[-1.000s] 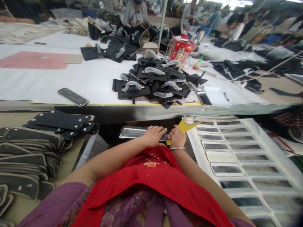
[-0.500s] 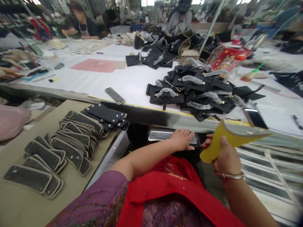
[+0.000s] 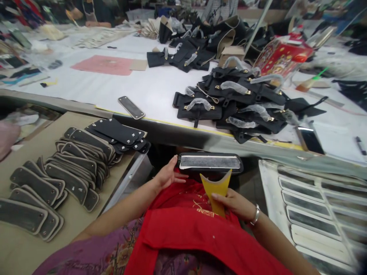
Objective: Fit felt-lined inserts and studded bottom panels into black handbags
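Observation:
Across my lap, just below the table edge, lies a long black panel (image 3: 240, 168) with rounded corners and a grey strip (image 3: 210, 162) bordered in white on top. My left hand (image 3: 168, 175) is at the panel's left end, fingers apart, the thumb close to its corner; whether it touches I cannot tell. In my right hand (image 3: 233, 204) is a yellow curved sheet (image 3: 216, 189), bent into a trough, its flared end pointing up toward the panel's lower edge. The thumb lies over the sheet and the other fingers are partly hidden behind it.
To the left, dark pale-edged panels (image 3: 69, 179) and black riveted pieces (image 3: 114, 131) pile on a brown board. Black pieces with wrapped handles (image 3: 235, 95), a single panel (image 3: 131, 107) and a phone (image 3: 309, 139) lie on the white table. Grey strips (image 3: 312, 221) sit at right.
My left hand has moved from the panel's top to its left end, baring the grey strip. My right hand has brought the yellow sheet left and down in front of the panel. The view has tilted down.

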A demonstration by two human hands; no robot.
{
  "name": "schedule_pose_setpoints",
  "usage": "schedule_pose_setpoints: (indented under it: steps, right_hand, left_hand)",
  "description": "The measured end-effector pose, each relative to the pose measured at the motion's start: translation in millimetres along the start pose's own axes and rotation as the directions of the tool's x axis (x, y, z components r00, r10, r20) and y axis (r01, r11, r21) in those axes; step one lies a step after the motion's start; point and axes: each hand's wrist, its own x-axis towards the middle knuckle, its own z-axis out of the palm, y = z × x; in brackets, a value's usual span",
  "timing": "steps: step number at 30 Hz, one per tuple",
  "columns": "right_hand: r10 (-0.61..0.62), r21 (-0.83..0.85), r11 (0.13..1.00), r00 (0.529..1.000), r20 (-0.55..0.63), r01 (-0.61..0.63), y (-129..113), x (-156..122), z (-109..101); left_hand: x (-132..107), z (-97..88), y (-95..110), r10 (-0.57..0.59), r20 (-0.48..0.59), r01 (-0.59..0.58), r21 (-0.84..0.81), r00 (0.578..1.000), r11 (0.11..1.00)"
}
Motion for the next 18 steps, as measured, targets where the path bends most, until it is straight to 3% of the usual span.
schedule_pose_setpoints:
  steps: [4,10,13,18]
  right_hand:
    - [0.063,0.028,0.997,0.978,0.2,-0.07,-11.7,24.9,3.9]
    - [0.154,0.045,0.983,0.933,0.326,-0.178,-13.2,55.7,1.8]
    - [0.137,0.094,0.979,0.929,0.345,-0.179,-23.6,68.7,4.0]
    - [0.115,0.099,0.984,0.953,0.281,-0.148,-48.5,86.4,12.5]
  left_hand:
    - [20.1,19.8,-12.5,0.132,-0.05,-0.139,-0.196,0.99,0.971]
    - [48.0,-1.6,13.7,0.258,-0.106,-0.275,-0.21,0.96,0.938]
    - [59.5,-12.6,27.5,0.208,-0.078,-0.218,-0.143,0.975,0.966]
    - [60.5,-18.8,42.4,0.004,0.082,0.0,-0.052,0.997,0.999]
